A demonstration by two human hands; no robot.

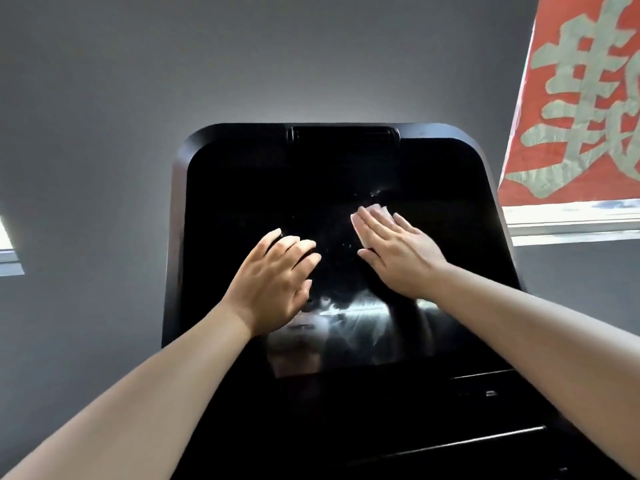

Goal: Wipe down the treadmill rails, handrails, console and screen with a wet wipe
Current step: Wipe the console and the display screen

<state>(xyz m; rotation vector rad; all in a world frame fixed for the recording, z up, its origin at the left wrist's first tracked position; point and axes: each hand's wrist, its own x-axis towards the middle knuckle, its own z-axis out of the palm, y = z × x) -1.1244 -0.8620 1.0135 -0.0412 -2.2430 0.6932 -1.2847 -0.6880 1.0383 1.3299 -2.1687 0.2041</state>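
Observation:
The treadmill's large black screen [270,188] fills the middle of the head view, tilted back toward me, with wet smears and streaks across its glass. My right hand [398,251] lies flat on the screen right of centre, straight fingers pressing a white wet wipe [375,213] against the glass; only the wipe's edges show past the fingers. My left hand [277,275] rests on the screen left of centre with loosely bent fingers and holds nothing. Below the screen sits the dark console [450,427], mostly in shadow.
A grey wall [104,133] stands behind the screen. A red banner with pale characters [581,98] hangs at the upper right above a bright window ledge [571,223]. Another bright opening [7,251] shows at the left edge.

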